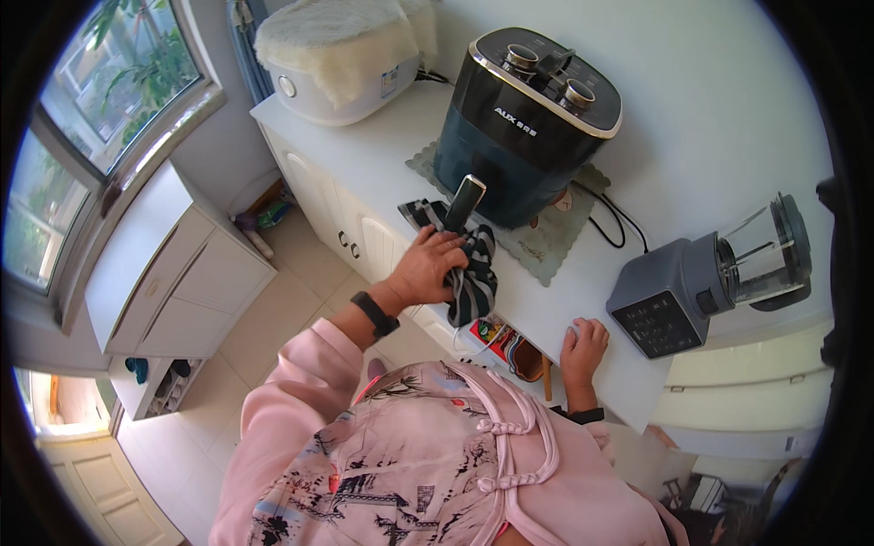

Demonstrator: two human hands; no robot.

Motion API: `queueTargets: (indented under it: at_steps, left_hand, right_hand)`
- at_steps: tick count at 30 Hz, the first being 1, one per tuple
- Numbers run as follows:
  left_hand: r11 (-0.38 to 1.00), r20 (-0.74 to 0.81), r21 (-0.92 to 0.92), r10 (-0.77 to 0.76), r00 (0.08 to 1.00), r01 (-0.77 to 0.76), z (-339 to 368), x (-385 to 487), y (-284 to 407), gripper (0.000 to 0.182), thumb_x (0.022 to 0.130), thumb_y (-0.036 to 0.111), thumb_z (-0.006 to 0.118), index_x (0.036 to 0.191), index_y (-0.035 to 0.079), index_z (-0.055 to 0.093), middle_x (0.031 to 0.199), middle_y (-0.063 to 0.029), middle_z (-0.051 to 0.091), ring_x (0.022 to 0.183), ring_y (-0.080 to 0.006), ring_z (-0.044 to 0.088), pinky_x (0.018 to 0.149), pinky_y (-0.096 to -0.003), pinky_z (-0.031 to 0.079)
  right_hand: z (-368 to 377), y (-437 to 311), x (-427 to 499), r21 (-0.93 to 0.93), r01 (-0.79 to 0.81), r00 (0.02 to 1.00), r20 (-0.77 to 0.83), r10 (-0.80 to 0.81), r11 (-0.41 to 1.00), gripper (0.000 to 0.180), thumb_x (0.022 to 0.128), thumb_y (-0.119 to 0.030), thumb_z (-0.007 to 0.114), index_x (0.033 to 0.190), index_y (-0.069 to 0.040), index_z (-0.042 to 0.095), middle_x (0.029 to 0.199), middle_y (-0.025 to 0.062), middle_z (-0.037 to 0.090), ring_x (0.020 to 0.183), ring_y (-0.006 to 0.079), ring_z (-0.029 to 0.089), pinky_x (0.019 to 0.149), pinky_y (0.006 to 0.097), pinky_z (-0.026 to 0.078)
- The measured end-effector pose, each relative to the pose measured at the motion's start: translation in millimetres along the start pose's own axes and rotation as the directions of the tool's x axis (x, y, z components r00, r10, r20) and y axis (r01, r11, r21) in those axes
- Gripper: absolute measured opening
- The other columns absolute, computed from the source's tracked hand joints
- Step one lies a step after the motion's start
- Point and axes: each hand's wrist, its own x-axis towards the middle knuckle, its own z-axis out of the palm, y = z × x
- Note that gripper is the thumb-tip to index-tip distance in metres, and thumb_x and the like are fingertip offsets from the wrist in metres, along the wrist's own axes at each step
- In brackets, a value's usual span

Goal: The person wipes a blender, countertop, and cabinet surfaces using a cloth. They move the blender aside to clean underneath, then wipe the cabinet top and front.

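My left hand [429,266] is closed on a bunched black and grey striped cloth [472,290], just below the air fryer's handle [467,198]. The cloth lies against the lower part of that handle. The dark AUX air fryer [526,136] stands on a grey-green scalloped mat [539,249] on the white cabinet top [382,160]. My right hand [584,345] rests at the cabinet top's front edge with its fingers bent over the surface, near the blender; whether anything is under them cannot be told.
A grey blender [659,293] with a clear jug is at the right. A white appliance [341,82] under a fluffy cover stands at the back left. Below the front edge, an open drawer [509,351] holds packets. Black cords trail behind the air fryer. A white shoe cabinet [184,273] stands by the window.
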Motion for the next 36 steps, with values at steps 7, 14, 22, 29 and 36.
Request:
queueTargets:
  at_steps: [7, 14, 22, 29, 36]
  left_hand:
    - [0.998, 0.116, -0.024, 0.062, 0.991, -0.059, -46.2, 7.8, -54.8, 0.039, 0.054, 0.018, 0.071, 0.087, 0.013, 0.054, 0.120, -0.0140, 0.058, 0.119, -0.0318, 0.048, 0.105, -0.0517, 0.028]
    - [0.985, 0.164, -0.060, 0.172, 0.971, -0.164, -76.3, 23.2, -93.4, 0.030, 0.052, 0.012, 0.069, 0.080, 0.010, 0.056, 0.106, -0.0111, 0.062, 0.108, -0.0316, 0.053, 0.093, -0.0420, 0.038]
    - [0.951, -0.124, 0.017, -0.303, 0.945, 0.308, -97.5, 22.4, -125.6, 0.051, 0.052, 0.008, 0.071, 0.101, 0.007, 0.056, 0.093, -0.0136, 0.059, 0.098, -0.0361, 0.053, 0.087, -0.0379, 0.042]
    - [0.938, -0.031, 0.261, -0.229, 0.973, 0.229, -53.3, 32.7, -94.7, 0.058, 0.051, 0.015, 0.071, 0.109, 0.012, 0.062, 0.116, -0.0125, 0.059, 0.115, -0.0329, 0.046, 0.097, -0.0449, 0.033]
    - [0.951, 0.102, 0.261, -0.199, 0.975, 0.166, -49.7, 41.1, -68.2, 0.065, 0.049, 0.012, 0.074, 0.113, 0.011, 0.060, 0.120, -0.0123, 0.056, 0.116, -0.0338, 0.046, 0.098, -0.0446, 0.034]
  right_hand:
    - [0.5, 1.2, -2.0, 0.025, -0.078, 0.996, -0.031, 0.079, 0.997, 0.020, 0.075, -0.008, 0.061, 0.095, -0.005, 0.058, 0.101, 0.0143, 0.055, 0.100, 0.0346, 0.049, 0.088, 0.0443, 0.039]
    - [0.4, 3.1, -1.2, 0.050, -0.122, 0.992, -0.018, 0.123, 0.991, 0.019, 0.073, -0.006, 0.060, 0.092, -0.005, 0.058, 0.101, 0.0137, 0.055, 0.100, 0.0341, 0.050, 0.087, 0.0438, 0.039]
    - [0.1, 1.2, 1.7, 0.030, -0.098, 0.995, -0.027, 0.099, 0.995, 0.021, 0.072, -0.006, 0.061, 0.093, -0.005, 0.056, 0.102, 0.0130, 0.054, 0.101, 0.0340, 0.049, 0.088, 0.0452, 0.038]
    - [0.3, 5.2, -2.0, 0.066, -0.091, 0.996, -0.010, 0.091, 0.994, 0.024, 0.071, -0.007, 0.061, 0.095, -0.005, 0.055, 0.103, 0.0131, 0.052, 0.102, 0.0345, 0.048, 0.089, 0.0461, 0.037]
    - [1.1, 3.2, -4.0, 0.051, -0.109, 0.994, -0.014, 0.109, 0.993, 0.027, 0.071, -0.004, 0.061, 0.097, -0.005, 0.056, 0.107, 0.0139, 0.052, 0.105, 0.0346, 0.048, 0.091, 0.0458, 0.037]
